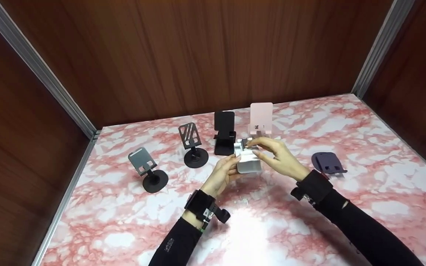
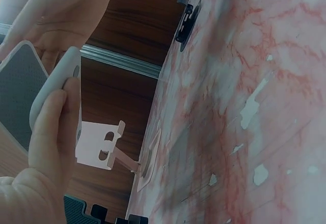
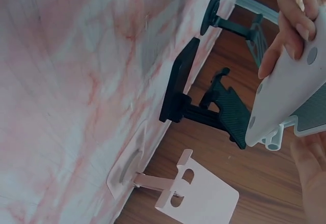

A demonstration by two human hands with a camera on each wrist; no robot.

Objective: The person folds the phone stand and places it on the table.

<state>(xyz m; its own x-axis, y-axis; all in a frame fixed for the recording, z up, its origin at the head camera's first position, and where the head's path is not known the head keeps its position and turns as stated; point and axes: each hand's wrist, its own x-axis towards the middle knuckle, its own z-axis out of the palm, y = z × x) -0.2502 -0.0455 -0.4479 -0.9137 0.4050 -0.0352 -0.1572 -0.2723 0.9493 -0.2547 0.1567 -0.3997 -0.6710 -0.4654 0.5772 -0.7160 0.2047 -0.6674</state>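
Item in hand: white folding phone stand (image 1: 248, 159), held clear above the marble tabletop (image 1: 368, 147), between both hands.

Left hand (image 1: 223, 173): fingers curled round the stand's left edge, thumb and fingertips pressing its pale base plate (the left wrist view shows one finger (image 2: 51, 132) laid along the rounded rim).

Right hand (image 1: 277, 154): fingers bent over the top of the stand, fingertips pinching its upper hinged part; in the right wrist view the fingertips (image 3: 290, 30) lie on the white plate beside its small round holes.

Beyond the fingertips, touching neither hand:
- pink phone stand (image 1: 260, 118), upright on its square base, just behind the right hand's fingers.
- black phone stand (image 1: 224, 133), upright, just left of the pink one and behind the left hand's fingers.
- black stand with cut-out plate (image 1: 192, 146), on a round base, further left.
- grey stand on round base (image 1: 147, 170), furthest left, well apart from the left hand.

To the right of the right wrist: dark purple stand (image 1: 327, 162), folded low on the tabletop.

Surround: wood-panel walls (image 1: 198, 55) on three sides.
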